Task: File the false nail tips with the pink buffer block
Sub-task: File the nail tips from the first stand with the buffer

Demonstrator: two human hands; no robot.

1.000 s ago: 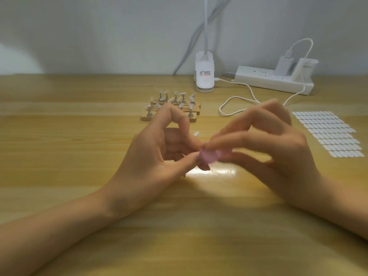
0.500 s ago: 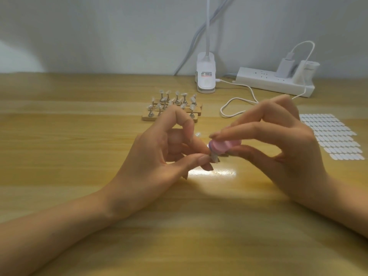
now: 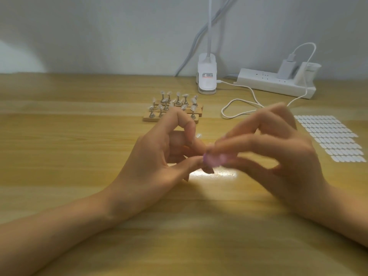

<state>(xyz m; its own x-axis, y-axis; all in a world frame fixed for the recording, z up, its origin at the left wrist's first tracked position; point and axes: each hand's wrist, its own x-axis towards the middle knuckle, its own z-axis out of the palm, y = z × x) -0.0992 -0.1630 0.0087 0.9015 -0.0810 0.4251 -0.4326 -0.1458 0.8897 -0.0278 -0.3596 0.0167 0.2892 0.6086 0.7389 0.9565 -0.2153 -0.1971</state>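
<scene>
My right hand point(image 3: 278, 156) pinches the small pink buffer block point(image 3: 214, 159) between thumb and fingers; hand and block are motion-blurred. My left hand point(image 3: 157, 166) meets it from the left, thumb and fingertips pinched against the block's left end. The false nail tip it seems to grip is hidden behind the fingertips and the block. A clear nail tip point(image 3: 198, 135) lies on the wooden table point(image 3: 79, 146) just behind my left fingers. Further back stand wooden holders point(image 3: 172, 112) with several nail tips on metal stems.
A sheet of several white nail stickers point(image 3: 329, 137) lies at the right. At the back stand a white clip lamp base point(image 3: 206, 76), a white power strip point(image 3: 276, 83) with chargers, and a looping white cable point(image 3: 239, 108). A bright lamp reflection lies under my hands.
My right hand has moved the pink block down and left, back against my left fingertips, after lifting it slightly up and right half a second ago. My left hand has stayed almost still.
</scene>
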